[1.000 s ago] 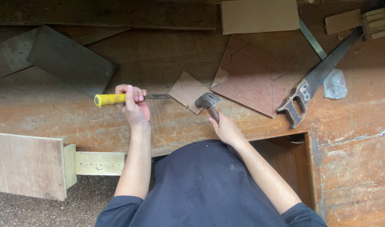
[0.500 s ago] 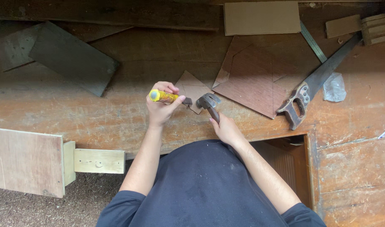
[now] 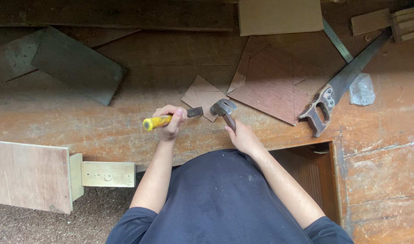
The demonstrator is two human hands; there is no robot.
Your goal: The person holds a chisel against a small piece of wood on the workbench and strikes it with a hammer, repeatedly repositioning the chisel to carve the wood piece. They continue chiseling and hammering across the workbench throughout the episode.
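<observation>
My left hand (image 3: 171, 122) grips a yellow-handled chisel (image 3: 158, 121), its metal blade pointing right onto a small thin plywood piece (image 3: 201, 96) on the worn wooden workbench (image 3: 103, 131). My right hand (image 3: 245, 138) holds the handle of a claw hammer (image 3: 224, 109). The hammer's head rests just right of the chisel's blade tip, over the plywood piece's lower edge.
A larger reddish plywood sheet (image 3: 272, 86) lies right of the small piece. A hand saw (image 3: 340, 88) lies diagonally at the right, beside a crumpled plastic scrap (image 3: 362, 89). A dark board (image 3: 76, 65) sits at left, a cardboard sheet (image 3: 279, 16) at top, wood offcuts (image 3: 31, 174) at lower left.
My left hand has turned the chisel and brought it back toward the left, so the blade again meets the plywood piece. The hammer and right hand stayed nearly still.
</observation>
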